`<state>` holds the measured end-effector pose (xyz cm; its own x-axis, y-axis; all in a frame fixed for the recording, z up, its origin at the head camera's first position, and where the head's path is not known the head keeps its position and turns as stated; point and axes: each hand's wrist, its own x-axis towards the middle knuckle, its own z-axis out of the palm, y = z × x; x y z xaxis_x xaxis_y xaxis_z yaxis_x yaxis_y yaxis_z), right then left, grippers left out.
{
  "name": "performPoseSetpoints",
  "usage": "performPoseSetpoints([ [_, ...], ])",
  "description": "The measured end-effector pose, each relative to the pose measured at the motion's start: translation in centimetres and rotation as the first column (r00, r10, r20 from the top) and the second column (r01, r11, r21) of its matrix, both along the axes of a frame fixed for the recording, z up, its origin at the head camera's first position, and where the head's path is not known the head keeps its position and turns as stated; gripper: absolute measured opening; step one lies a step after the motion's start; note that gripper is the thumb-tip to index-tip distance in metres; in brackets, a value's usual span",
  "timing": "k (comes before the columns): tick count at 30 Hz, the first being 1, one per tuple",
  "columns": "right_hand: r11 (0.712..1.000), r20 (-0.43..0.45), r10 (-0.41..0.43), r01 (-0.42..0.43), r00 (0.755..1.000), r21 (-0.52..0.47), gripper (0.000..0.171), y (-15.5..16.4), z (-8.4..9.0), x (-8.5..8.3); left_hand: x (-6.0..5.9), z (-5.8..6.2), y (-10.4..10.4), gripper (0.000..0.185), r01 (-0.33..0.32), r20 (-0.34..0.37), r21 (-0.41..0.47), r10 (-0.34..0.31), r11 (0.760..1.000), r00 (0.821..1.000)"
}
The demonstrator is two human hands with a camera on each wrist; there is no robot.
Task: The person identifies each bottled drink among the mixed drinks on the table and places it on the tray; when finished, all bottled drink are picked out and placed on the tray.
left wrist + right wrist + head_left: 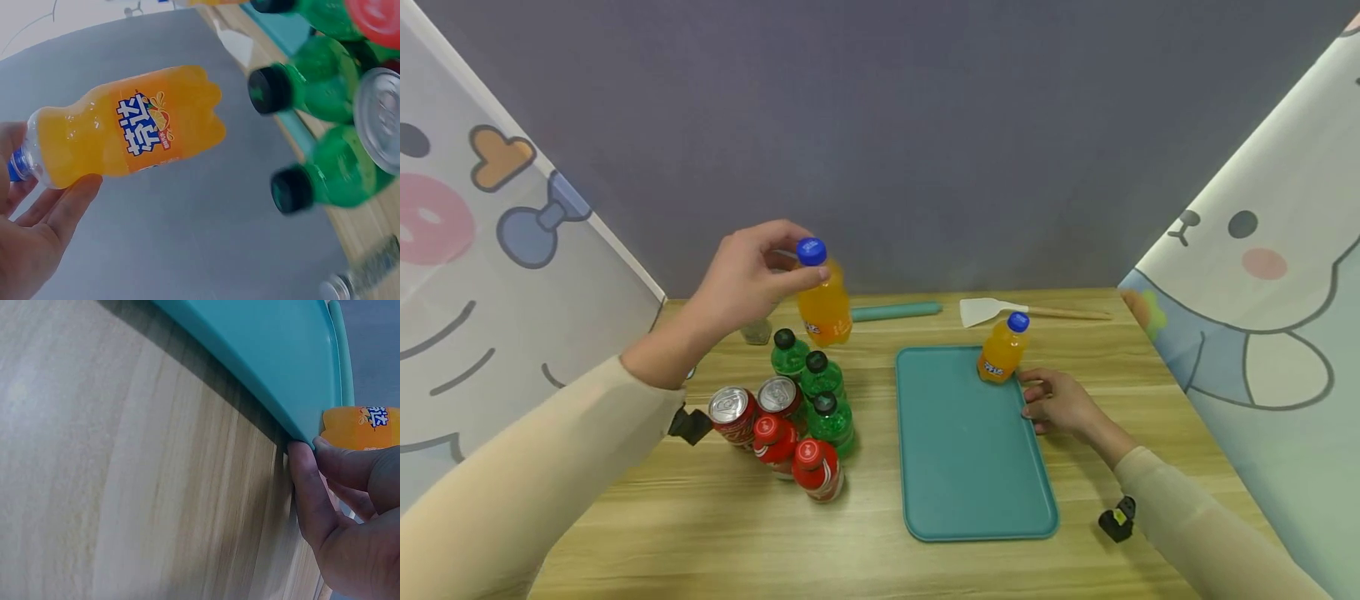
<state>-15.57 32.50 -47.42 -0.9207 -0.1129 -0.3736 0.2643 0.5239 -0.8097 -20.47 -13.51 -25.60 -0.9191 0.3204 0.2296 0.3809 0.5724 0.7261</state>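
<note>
So far: one orange bottle (1002, 350) stands at the tray's (970, 450) 1 o'clock corner.
Left hand (741, 279): pinches a second orange bottle (824, 308) aloft.
Right hand (1060, 404): fingers loosely curled against the tray's rim.
Left: green bottles (811, 387), red ones (797, 454), cans (752, 404).

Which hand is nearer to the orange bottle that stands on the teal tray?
Right. The right hand rests at the teal tray edge, just beside the standing orange bottle. The left hand is far left, holding another orange bottle raised.
</note>
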Motion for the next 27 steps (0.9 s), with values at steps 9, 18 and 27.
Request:
performPoseSetpoints([
  [9,1.0,-0.004,-0.008,0.008,1.0,0.016,0.064,0.0,-0.1,-0.1,-1.5,-0.7,5.2,0.027,0.131,0.046,0.029,-0.133,0.991,0.99],
  [18,1.0,-0.014,0.01,-0.009,1.0,0.025,0.064,0.6,-0.3,0.0,-2.4,-3.0,10.9,0.029,0.183,0.129,0.017,-0.184,0.983,0.974],
  [27,1.0,-0.015,0.011,-0.011,1.0,0.016,0.065,0.6,-0.4,0.1,-3.7,-5.0,15.5,0.029,0.23,0.199,-0.059,-0.215,0.971,0.956],
])
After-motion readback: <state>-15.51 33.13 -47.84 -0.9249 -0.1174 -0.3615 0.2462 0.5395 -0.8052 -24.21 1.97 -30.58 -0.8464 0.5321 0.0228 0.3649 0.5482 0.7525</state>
